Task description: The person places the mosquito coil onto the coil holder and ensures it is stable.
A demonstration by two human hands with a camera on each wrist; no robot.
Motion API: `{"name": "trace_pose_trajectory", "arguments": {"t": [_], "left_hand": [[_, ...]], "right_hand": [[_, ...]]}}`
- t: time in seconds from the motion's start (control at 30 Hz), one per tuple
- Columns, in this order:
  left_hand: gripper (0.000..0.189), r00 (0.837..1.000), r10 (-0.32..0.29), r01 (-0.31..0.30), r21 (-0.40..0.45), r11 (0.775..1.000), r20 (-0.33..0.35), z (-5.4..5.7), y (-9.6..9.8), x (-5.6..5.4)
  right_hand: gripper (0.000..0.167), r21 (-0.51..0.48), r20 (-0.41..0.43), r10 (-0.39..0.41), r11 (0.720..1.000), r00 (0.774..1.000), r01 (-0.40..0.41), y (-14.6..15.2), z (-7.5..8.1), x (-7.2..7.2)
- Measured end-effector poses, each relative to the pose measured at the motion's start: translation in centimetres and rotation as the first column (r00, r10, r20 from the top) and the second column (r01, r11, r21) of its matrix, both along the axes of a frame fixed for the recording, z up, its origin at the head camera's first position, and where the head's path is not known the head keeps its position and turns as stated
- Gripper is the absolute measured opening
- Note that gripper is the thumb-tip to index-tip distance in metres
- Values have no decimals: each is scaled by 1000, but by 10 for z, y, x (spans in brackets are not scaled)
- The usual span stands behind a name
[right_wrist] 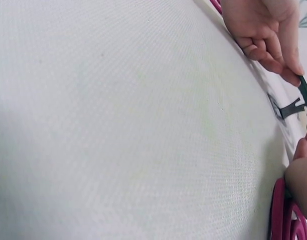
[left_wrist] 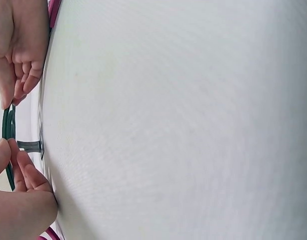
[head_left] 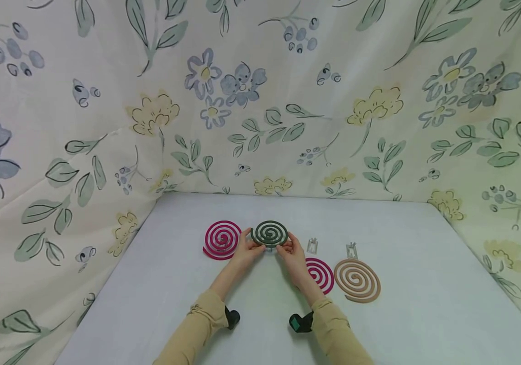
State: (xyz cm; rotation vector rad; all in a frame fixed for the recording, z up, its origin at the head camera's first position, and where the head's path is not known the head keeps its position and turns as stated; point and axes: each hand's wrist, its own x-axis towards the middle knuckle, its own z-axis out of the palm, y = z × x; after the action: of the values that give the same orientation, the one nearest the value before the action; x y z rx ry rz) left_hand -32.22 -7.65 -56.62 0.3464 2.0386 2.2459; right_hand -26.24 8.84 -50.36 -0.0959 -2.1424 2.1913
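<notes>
A dark green mosquito coil [head_left: 269, 233] is held flat just above a small metal coil stand [left_wrist: 31, 146], which stands upright on the table. My left hand [head_left: 245, 250] pinches the coil's left edge between thumb and fingers. At the opposite edge, my right hand [head_left: 292, 253] grips it the same way. In the left wrist view the green coil [left_wrist: 8, 122] appears edge-on near the stand's top; whether they touch I cannot tell. Left of my left hand is a pink coil [head_left: 222, 240]. Another pink coil [head_left: 319, 275] is partly hidden behind my right wrist.
A brown coil [head_left: 357, 281] lies on the right, beside the second pink one. Behind these two are a metal stand [head_left: 312, 246] and another stand [head_left: 352, 250]. The white table [head_left: 424, 304] meets a floral cloth [head_left: 287, 142] at its back and sides.
</notes>
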Motion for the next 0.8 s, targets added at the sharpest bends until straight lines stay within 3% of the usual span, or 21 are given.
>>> {"name": "trace_pose_trajectory", "arguments": {"t": [0.03,0.1,0.2,0.27,0.37,0.47,0.53,0.63,0.73,0.8], "left_hand": [[81,1000,11,-11,-16,1000,14,3,1,1],[82,1000,-2,2,6,1000,-9,-5,0,-5],[82,1000,4,-4,-9,1000,-19,-32,-2,-23],[83,997,-29,30,22,999,-69,-48,-5,-32],[82,999,-7,7,-5,1000,-33,-25,-3,-18],[77,998,28,-24,-66,998,60,28,2,16],[73,994,46,-36,-104,994,99,52,3,31],[70,989,49,-32,-122,992,139,74,4,44],[71,982,61,-39,-127,991,179,88,5,50],[72,979,69,-45,-129,991,190,90,5,53]], "right_hand": [[61,-3,2,6,1000,1000,-6,0,4,2],[61,1,2,14,1000,1000,-14,0,11,6],[60,8,1,18,1000,1000,-18,0,16,8],[60,15,3,14,1000,1000,-14,0,12,6],[60,18,6,4,1000,1000,-4,0,3,0],[61,26,3,-1,1000,1000,1,0,-4,-5],[61,29,5,-3,1000,1000,2,0,-6,-6],[61,34,12,-2,999,1000,1,1,-7,-6],[61,49,15,-2,999,1000,1,1,-7,-6],[61,56,13,2,998,1000,-3,1,-7,-6]]}}
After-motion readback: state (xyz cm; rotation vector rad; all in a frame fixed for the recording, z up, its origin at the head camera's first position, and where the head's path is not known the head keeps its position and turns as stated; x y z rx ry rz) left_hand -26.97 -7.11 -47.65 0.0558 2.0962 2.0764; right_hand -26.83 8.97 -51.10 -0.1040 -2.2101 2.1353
